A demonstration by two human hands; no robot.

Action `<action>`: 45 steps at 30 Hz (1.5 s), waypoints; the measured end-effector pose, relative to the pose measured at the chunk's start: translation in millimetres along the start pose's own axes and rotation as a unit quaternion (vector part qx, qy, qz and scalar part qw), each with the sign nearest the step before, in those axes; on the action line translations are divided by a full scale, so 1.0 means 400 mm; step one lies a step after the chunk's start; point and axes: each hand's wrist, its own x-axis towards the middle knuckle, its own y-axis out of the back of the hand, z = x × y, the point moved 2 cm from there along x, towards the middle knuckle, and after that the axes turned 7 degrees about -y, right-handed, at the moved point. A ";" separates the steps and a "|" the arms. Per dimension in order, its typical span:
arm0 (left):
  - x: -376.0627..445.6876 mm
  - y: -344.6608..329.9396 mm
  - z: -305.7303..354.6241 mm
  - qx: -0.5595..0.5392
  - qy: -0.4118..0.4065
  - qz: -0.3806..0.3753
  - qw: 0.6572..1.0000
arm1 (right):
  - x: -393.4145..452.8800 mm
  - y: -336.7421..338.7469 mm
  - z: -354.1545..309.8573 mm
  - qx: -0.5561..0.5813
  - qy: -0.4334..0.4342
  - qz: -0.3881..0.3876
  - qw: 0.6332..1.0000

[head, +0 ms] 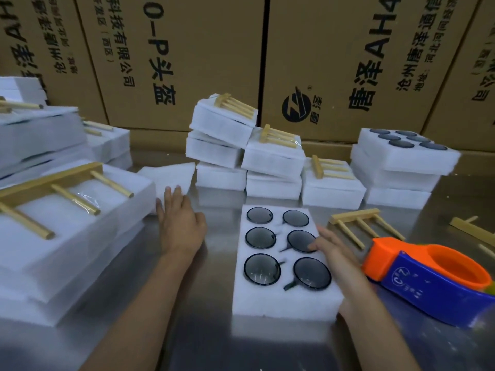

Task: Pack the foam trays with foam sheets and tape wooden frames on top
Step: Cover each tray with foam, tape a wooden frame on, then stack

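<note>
A white foam tray with several round dark lenses in its holes lies on the metal table in front of me. My right hand rests flat on the tray's right side, fingertips on a lens, holding nothing. My left hand reaches to the left of the tray, its fingertips on the edge of a thin white foam sheet; a firm grip is not visible. A loose wooden frame with three pegs lies just right of the tray.
An orange and blue tape dispenser sits at the right. Packed foam trays with taped wooden frames are stacked at the left and behind. Uncovered trays stack at back right. Another frame lies far right. Cardboard boxes wall the back.
</note>
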 end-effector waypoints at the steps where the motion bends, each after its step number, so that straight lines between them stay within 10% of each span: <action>1: -0.001 0.008 0.010 -0.012 -0.024 0.025 0.999 | 0.001 0.000 -0.001 0.000 -0.002 0.000 1.000; 7: -0.011 0.043 0.077 -0.050 -0.150 0.161 0.974 | -0.002 0.001 -0.001 0.015 -0.010 -0.005 1.000; 15: 0.009 -0.008 -0.067 -0.040 0.099 -0.030 0.994 | -0.019 -0.002 -0.006 0.021 -0.016 -0.005 1.000; 23: 0.011 0.036 -0.026 -0.061 0.014 0.106 0.992 | -0.037 -0.005 -0.010 0.035 -0.009 -0.007 0.999; 38: 0.008 -0.028 -0.040 0.044 -0.043 -0.076 0.995 | -0.035 -0.002 -0.004 0.031 -0.007 0.000 0.999; 45: 0.004 0.018 -0.019 -0.090 -0.031 0.068 0.993 | -0.034 0.001 -0.007 0.010 -0.002 -0.001 1.000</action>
